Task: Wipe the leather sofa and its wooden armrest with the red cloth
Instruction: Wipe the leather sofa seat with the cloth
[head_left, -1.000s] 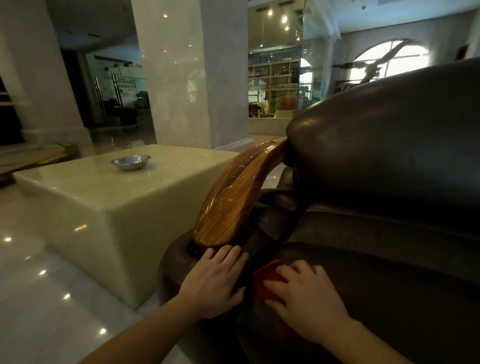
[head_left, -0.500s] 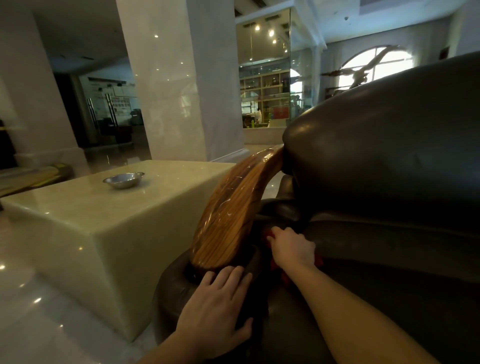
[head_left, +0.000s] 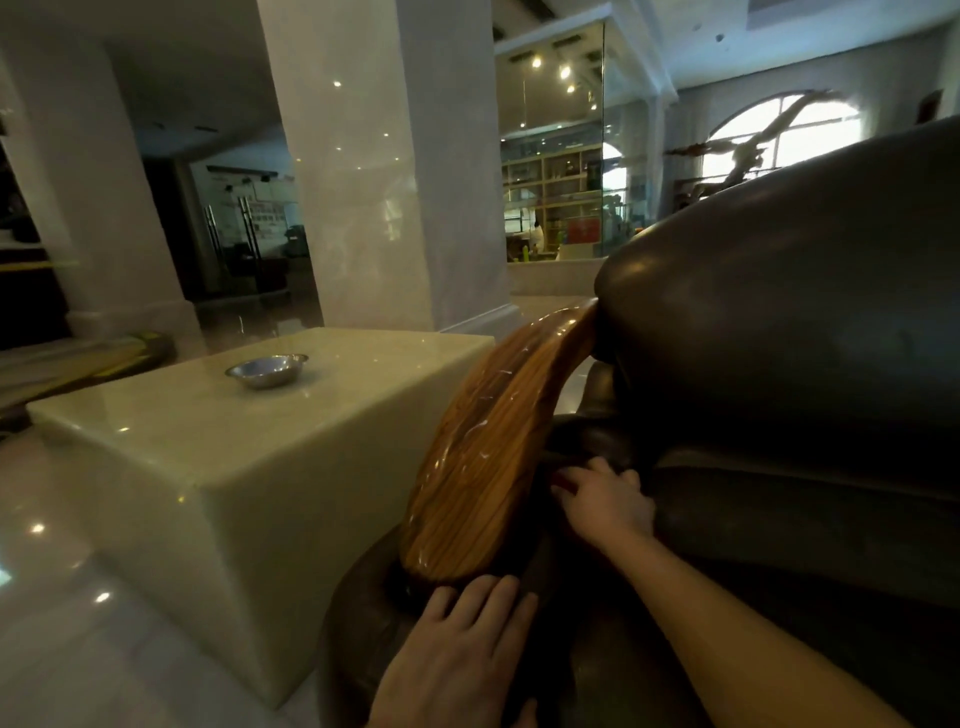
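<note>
The dark leather sofa (head_left: 779, 322) fills the right side. Its glossy curved wooden armrest (head_left: 483, 467) rises from a rounded leather base. My right hand (head_left: 605, 501) reaches into the gap between the armrest's inner side and the seat cushion, pressed down there. The red cloth is almost fully hidden under it; only a faint reddish edge (head_left: 563, 480) shows by the fingertips. My left hand (head_left: 462, 649) lies flat, fingers together, on the leather base just below the armrest's lower end.
A pale marble block table (head_left: 208, 467) stands left of the sofa with a small metal bowl (head_left: 267, 370) on top. Polished floor (head_left: 62, 623) lies at the lower left. A large white pillar (head_left: 384, 166) stands behind the table.
My right hand slid with the cloth from the near seat front further back along the armrest's inner side. The left hand stayed on the leather base.
</note>
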